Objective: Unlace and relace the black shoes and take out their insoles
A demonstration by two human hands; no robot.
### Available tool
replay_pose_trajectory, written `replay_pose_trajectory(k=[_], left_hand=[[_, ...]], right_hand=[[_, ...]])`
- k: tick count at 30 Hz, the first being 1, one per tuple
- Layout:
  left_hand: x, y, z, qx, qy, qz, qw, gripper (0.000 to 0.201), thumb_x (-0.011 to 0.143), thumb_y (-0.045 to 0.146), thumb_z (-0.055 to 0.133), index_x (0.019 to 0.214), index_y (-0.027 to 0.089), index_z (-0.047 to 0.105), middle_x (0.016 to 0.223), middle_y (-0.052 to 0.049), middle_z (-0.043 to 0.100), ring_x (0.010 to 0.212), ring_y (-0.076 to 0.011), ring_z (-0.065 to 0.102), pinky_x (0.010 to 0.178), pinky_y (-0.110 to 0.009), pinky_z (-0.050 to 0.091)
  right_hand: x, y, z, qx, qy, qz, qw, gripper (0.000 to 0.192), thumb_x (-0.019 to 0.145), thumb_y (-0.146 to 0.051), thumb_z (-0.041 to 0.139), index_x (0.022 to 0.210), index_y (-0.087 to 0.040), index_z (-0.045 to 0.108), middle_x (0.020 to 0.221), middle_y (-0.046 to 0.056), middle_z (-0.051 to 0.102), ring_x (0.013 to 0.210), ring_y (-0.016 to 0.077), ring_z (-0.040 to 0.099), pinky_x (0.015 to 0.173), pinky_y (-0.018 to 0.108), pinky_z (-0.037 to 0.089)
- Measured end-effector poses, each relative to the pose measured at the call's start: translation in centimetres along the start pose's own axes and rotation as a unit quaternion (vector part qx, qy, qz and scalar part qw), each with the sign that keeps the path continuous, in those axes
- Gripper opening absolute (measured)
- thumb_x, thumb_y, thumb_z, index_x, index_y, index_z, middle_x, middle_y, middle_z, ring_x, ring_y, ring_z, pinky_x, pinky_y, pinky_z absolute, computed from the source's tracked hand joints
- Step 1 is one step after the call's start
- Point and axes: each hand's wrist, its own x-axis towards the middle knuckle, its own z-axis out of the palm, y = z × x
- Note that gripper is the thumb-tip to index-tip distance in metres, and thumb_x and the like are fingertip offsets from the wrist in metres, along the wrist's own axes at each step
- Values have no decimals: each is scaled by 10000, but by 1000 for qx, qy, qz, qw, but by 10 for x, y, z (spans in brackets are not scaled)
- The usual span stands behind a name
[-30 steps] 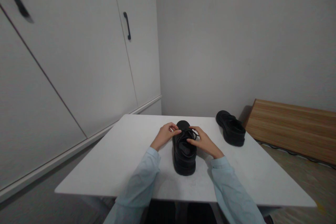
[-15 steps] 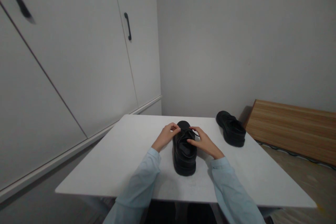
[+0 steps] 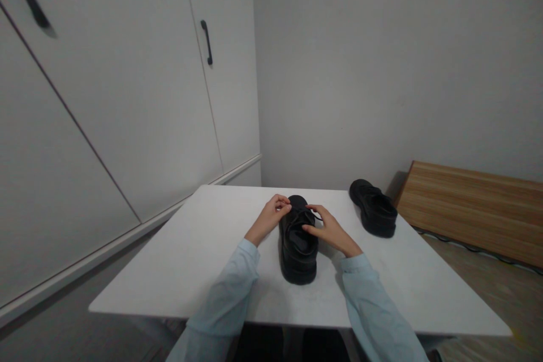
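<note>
A black lace-up shoe (image 3: 299, 266) stands on the white table with its toe pointing away from me and its heel toward me. My left hand (image 3: 271, 218) is at the left of the lacing, thumb and index finger pinched together on what looks like the shoelace; the dark lace hardly shows there. On the other side, my right hand (image 3: 326, 229) grips the shoe's upper, thumb at the opening and index finger farther forward near the toe. A thin loop of black shoelace (image 3: 317, 216) sticks out beside the right fingers.
A second black shoe (image 3: 377, 215) sits at the table's (image 3: 178, 271) back right edge. Beyond it, a wood-grain panel (image 3: 470, 209) leans low against the grey wall (image 3: 382, 68). White cabinet doors (image 3: 127, 96) with dark handles line the left.
The left fingers have shifted very slightly at the lacing. Both shoes and my right hand stay where they were.
</note>
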Motion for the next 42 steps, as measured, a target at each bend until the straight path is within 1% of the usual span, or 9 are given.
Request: replay_pose_trajectory(k=[3,7,11,15,20,24,30,35,42], left_hand=[[-1,2,1,-69,6,-12,998,253,729,311,663,866,170,503,765,5,587,769,-132,594,767,-271,438],[-3,4,5,-154,4,-36,987,270,714,265,668,873,179,467,778,14,579,736,-108,605,726,-243,439],[-5,5,6,-187,2,-54,981,327,683,257,684,905,188,454,835,12,585,731,-101,619,710,-233,445],[-5,6,5,-155,6,-33,987,299,691,264,672,894,181,469,845,-4,599,699,-98,603,686,-243,469],[-2,5,4,-93,17,-8,996,236,706,267,662,844,164,500,836,-34,605,774,-133,608,692,-264,502],[-1,6,4,-52,21,17,998,181,730,258,634,828,165,513,823,-28,593,791,-142,611,674,-261,509],[-3,11,7,1,24,48,999,87,747,192,590,810,162,538,827,-26,595,816,-141,607,731,-267,501],[-5,13,9,44,24,76,996,65,756,150,552,817,161,572,841,-31,616,833,-141,602,779,-272,486],[-7,16,9,95,32,107,989,26,784,175,549,773,167,571,853,-45,660,842,-156,615,778,-278,469]], right_hand=[[0,0,0,1,0,4,1000,519,709,-377,686,1181,-217,540,1192,90,582,1121,260,536,984,442,405],[0,2,1,-1,-2,9,1000,526,705,-376,685,1180,-201,539,1192,101,581,1111,262,535,973,438,413],[1,2,1,-3,-1,7,1000,525,694,-370,692,1169,-201,546,1178,98,589,1089,262,546,955,437,424],[1,-1,1,-2,1,10,1000,526,688,-365,696,1165,-199,549,1168,99,591,1087,264,547,953,437,424],[0,0,1,-12,2,11,1000,527,694,-357,685,1177,-200,544,1171,101,588,1086,265,538,949,439,420],[0,1,1,-29,4,6,1000,507,702,-336,670,1178,-209,549,1173,97,592,1086,273,531,948,451,411],[0,-1,2,-42,22,1,999,481,707,-312,653,1169,-222,550,1178,83,597,1068,282,523,950,483,392],[2,-2,5,-9,27,-2,1000,496,709,-318,646,1169,-176,529,1160,110,589,1031,266,529,930,454,412],[3,-3,8,41,61,-17,997,507,684,-298,661,1153,-205,495,1140,88,578,1012,248,534,912,433,435]])
